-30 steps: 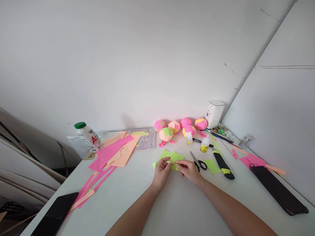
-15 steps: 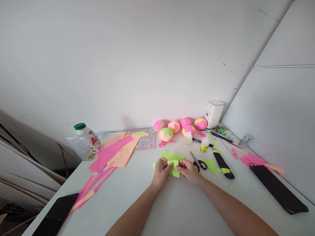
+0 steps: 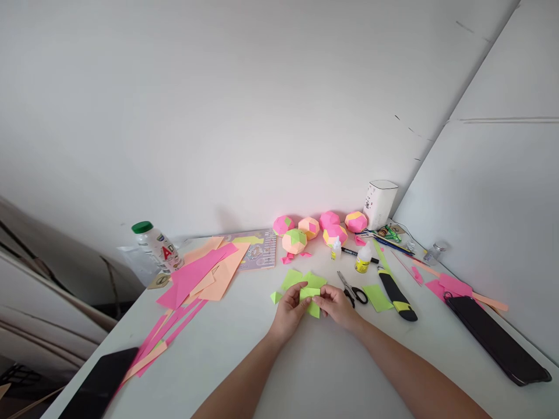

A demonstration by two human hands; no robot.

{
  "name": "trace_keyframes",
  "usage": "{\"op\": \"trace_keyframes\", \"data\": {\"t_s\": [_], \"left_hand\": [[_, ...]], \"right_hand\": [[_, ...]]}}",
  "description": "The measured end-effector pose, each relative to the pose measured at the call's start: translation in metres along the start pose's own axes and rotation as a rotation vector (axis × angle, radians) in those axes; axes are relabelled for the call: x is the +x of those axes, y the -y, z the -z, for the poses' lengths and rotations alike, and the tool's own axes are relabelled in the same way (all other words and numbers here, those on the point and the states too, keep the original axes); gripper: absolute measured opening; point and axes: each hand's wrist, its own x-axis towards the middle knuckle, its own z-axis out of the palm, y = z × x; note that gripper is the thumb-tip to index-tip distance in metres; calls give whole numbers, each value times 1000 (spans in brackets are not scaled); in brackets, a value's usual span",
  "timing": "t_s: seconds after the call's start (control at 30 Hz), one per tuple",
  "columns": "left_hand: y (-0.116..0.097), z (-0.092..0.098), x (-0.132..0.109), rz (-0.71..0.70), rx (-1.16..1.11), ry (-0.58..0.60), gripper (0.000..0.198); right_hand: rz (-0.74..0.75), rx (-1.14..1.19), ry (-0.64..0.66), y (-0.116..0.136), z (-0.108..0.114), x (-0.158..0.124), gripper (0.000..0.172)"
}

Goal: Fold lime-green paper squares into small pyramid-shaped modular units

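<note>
Left hand point(image 3: 289, 307) and right hand point(image 3: 337, 304) are close together over the white table point(image 3: 244, 349), and both pinch one small green paper point(image 3: 310, 292). The left thumb and fingers hold its left side, and the right thumb and fingers hold its right side. Some of the paper shows above the thumbs and some shows below them.

More green sheets point(image 3: 292, 279) lie just behind the hands. A little green piece point(image 3: 275, 297) sits just to the left of the left hand. Scissors point(image 3: 358, 295) lie near the right hand, with a green square point(image 3: 378, 297) beside their handles. Next to the square is a black and yellow cutter point(image 3: 395, 294).

Farther back, two little bottles point(image 3: 362, 261) with yellow labels stand up, and a black pen point(image 3: 350, 252) lies by them. Six bright paper balls point(image 3: 294, 241) sit near the wall point(image 3: 262, 116). Over on the left is a pile of pink and orange paper point(image 3: 196, 273), and a bottle with a green lid point(image 3: 157, 247) stands beside it.
</note>
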Motion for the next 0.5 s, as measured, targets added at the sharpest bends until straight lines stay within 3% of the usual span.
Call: {"op": "trace_keyframes", "data": {"t_s": [0.23,0.33,0.5], "left_hand": [[1,0,0,0,-56,16,27],[1,0,0,-3,4,-19,27],[6,4,0,20,106,18,36]], "right_hand": [[-9,62,23,0,-1,0,34],[-14,49,19,3,0,-1,34],[2,43,11,8,0,-2,32]]}}
